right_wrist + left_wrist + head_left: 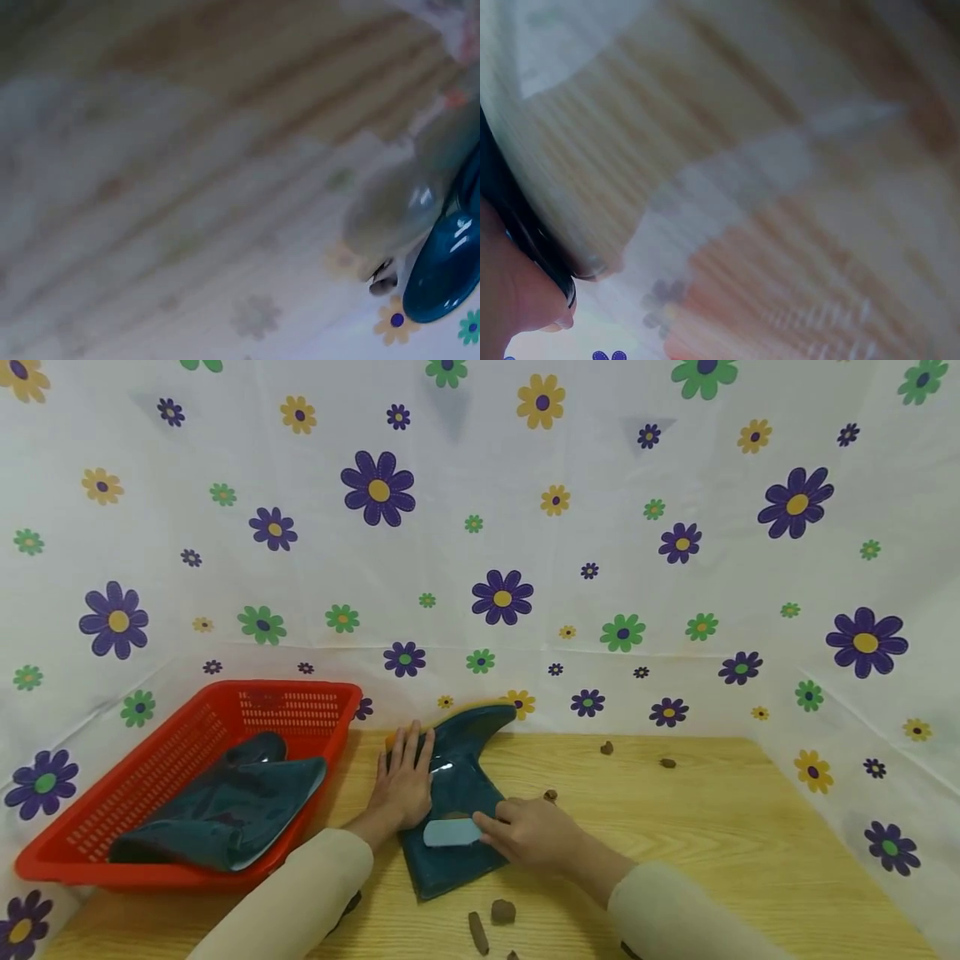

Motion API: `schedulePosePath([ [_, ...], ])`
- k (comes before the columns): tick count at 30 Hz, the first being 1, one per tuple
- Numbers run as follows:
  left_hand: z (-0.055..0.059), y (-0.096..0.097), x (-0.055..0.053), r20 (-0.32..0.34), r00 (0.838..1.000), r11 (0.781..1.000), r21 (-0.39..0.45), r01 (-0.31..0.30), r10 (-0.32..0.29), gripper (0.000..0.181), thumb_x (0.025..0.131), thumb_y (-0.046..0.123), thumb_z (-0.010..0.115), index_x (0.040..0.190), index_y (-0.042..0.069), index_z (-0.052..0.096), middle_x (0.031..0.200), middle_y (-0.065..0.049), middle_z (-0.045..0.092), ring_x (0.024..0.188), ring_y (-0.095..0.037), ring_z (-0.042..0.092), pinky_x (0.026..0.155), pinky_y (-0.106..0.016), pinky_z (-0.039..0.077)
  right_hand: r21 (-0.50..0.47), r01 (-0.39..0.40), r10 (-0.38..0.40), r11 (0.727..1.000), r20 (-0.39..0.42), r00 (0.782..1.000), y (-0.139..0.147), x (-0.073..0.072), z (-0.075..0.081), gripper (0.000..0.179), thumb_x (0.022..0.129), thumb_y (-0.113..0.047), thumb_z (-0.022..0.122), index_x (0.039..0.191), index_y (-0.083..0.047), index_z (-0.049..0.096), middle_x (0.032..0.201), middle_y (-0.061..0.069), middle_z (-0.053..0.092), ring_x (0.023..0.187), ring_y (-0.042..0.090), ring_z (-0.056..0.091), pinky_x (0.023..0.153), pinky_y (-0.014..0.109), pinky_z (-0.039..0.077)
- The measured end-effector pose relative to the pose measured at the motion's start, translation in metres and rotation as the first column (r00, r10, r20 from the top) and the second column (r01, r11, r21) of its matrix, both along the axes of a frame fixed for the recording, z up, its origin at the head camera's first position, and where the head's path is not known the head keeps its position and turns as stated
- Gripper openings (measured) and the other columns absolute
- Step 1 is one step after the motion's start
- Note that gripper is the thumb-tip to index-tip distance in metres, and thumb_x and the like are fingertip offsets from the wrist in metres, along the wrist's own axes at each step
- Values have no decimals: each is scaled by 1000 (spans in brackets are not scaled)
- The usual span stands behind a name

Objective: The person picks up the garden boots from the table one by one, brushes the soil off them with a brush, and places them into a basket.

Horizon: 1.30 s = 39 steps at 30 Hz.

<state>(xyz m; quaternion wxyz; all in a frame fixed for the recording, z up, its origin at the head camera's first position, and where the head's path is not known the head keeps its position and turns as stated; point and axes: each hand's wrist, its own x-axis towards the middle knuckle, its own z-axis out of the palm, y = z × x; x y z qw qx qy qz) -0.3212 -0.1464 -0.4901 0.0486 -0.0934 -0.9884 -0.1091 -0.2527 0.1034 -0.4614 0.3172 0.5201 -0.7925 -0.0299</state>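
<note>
A glossy dark teal rubber boot (457, 785) with a yellow sole edge lies on its side on the wooden table, toe toward the upper right. My left hand (405, 781) rests on the boot near the heel and ankle, fingers extended. My right hand (536, 835) holds a light blue flat oblong tool (452, 832) against the boot's shaft; the fingers hide its other end. The left wrist view catches part of a hand (525, 300) beside the boot's dark edge, and the right wrist view shows the glossy boot (442, 281) at the right; both are mostly blurred table.
On the left stands a red plastic basket (300, 687) holding another dark teal boot (217, 802). Brown lumps lie about the table, including one (503, 912) and a stick-shaped piece (477, 933) in front, and a small one (607, 747) farther back. A flowered sheet (570, 543) encloses the back and sides.
</note>
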Motion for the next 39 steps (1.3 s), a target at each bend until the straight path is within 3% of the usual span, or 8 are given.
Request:
schedulePosePath([
  [5, 0, 0, -2, 0, 1000, 1000, 3, 8, -8, 72, 105, 28, 44, 162, 18, 1, 168, -7, -16, 153, -35, -16, 121, -64, 5, 27, 122, -122, 992, -18, 992, 4, 0, 7, 27, 95, -26, 69, 118, -13, 72, 80, 0, 64, 63, 9, 57, 53, 19, 48],
  [11, -2, 1, -2, 1, 1000, 1000, -15, 1, -1, 73, 105, 27, 46, 162, 17, 2, 168, -8, -15, 154, -36, -13, 121, -64, 5, 51, 54, -59, 997, 83, 995, -4, -2, 10, 27, 99, -28, 63, 120, -14, 72, 78, -1, 64, 60, 5, 53, 54, 14, 45],
  [17, -3, 4, -1, -14, 1000, 1000, -3, 15, -15, 71, 105, 27, 44, 162, 17, 3, 168, -9, -13, 154, -37, -12, 120, -65, 5, 138, 172, -187, 975, 103, 977, 1, -3, 13, 26, 100, -30, 59, 118, -17, 74, 83, -2, 68, 65, 6, 59, 59, 18, 51],
  [22, -2, 5, -2, -6, 1000, 1000, -17, 1, -1, 72, 105, 27, 45, 162, 17, 2, 168, -9, -13, 154, -36, -11, 120, -64, 4, 113, 85, -93, 990, 66, 993, -7, -4, 16, 27, 100, -29, 61, 118, -14, 73, 81, -2, 68, 64, 6, 60, 57, 17, 51],
  [26, 1, 6, -4, -6, 1000, 1000, 4, 8, -8, 71, 105, 26, 44, 162, 18, 2, 168, -8, -14, 154, -35, -13, 121, -63, 4, 226, 121, -145, 967, 94, 985, -1, -6, 24, 23, 101, -28, 57, 114, -15, 71, 82, -2, 69, 67, 7, 64, 61, 20, 54],
  [29, 2, 5, -4, -2, 1000, 1000, 4, 9, -9, 72, 105, 25, 44, 162, 18, 2, 168, -8, -15, 154, -35, -14, 121, -64, 4, 177, 154, -177, 972, 123, 976, 4, -8, 29, 17, 99, -27, 61, 108, -16, 70, 75, -3, 65, 60, 6, 57, 56, 19, 49],
  [33, 2, 1, -1, 13, 1000, 1000, -5, -1, 1, 74, 104, 25, 48, 162, 17, 3, 168, -9, -14, 154, -36, -13, 120, -65, 5, 80, 81, -92, 994, 149, 984, -5, -9, 24, 23, 99, -28, 61, 110, -14, 75, 74, -4, 64, 59, 4, 55, 55, 17, 47],
  [39, 2, 0, 0, -9, 1000, 1000, -1, 7, -7, 74, 103, 25, 48, 162, 17, 4, 168, -9, -11, 154, -37, -10, 120, -65, 6, 141, 114, -138, 983, 171, 976, 5, -5, 18, 16, 99, -27, 60, 100, -17, 72, 69, -6, 61, 57, 2, 51, 54, 16, 44],
])
